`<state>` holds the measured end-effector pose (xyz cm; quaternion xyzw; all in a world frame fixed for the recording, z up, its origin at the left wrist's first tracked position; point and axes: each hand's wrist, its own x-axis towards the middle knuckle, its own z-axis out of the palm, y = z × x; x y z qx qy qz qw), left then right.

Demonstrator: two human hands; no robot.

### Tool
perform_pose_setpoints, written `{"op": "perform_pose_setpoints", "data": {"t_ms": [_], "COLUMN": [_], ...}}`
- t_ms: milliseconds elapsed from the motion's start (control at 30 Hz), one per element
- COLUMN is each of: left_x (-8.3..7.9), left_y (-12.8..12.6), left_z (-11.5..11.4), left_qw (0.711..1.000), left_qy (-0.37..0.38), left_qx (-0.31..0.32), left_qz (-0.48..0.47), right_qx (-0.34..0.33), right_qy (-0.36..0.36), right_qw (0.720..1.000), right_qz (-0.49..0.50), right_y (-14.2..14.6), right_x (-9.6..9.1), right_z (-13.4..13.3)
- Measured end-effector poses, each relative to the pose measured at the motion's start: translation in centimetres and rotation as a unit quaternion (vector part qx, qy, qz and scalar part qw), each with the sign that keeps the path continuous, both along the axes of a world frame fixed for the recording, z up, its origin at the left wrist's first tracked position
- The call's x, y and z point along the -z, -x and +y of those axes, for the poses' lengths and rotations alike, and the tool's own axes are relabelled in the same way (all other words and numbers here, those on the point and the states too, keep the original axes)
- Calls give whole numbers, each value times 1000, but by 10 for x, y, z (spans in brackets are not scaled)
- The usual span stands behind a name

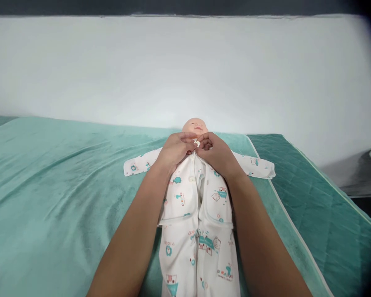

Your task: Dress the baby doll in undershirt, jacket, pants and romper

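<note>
A baby doll (195, 124) lies on its back, its head toward the wall. It wears a white printed baby jacket (181, 194) over matching trousers (179, 255), with both sleeves spread out sideways. At the collar, my left hand (177, 149) pinches one front edge of the jacket. Close beside it, my right hand (214, 150) pinches the other edge, fingers curled. A small pale button (197, 143) shows between my fingertips. Below it, the jacket front hangs partly apart, with another button (192, 179) on the left flap. My hands hide the doll's neck and upper chest.
A light green blanket (64, 185) with soft folds covers the bed. On the right, a darker green quilted cover (315, 206) shows beyond its pale edge. The white wall (185, 70) rises right behind the doll's head.
</note>
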<state>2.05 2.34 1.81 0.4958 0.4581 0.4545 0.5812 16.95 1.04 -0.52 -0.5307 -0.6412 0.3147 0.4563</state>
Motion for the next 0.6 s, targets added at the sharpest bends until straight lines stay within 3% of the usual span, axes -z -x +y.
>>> {"op": "perform_pose_setpoints", "data": {"t_ms": [333, 600], "left_x": [0, 2], "left_y": [-1, 2], "left_z": [0, 1], "left_qw": [1000, 1000], "left_qy": [-1, -13], "left_qx": [15, 22], "left_qz": [6, 12], "right_qx": [-28, -46], "right_qy": [-6, 19], "right_qw": [999, 999], "right_qz": [-43, -21], "right_y": [0, 1], "right_x": [-4, -7], "right_z": [-4, -7]}}
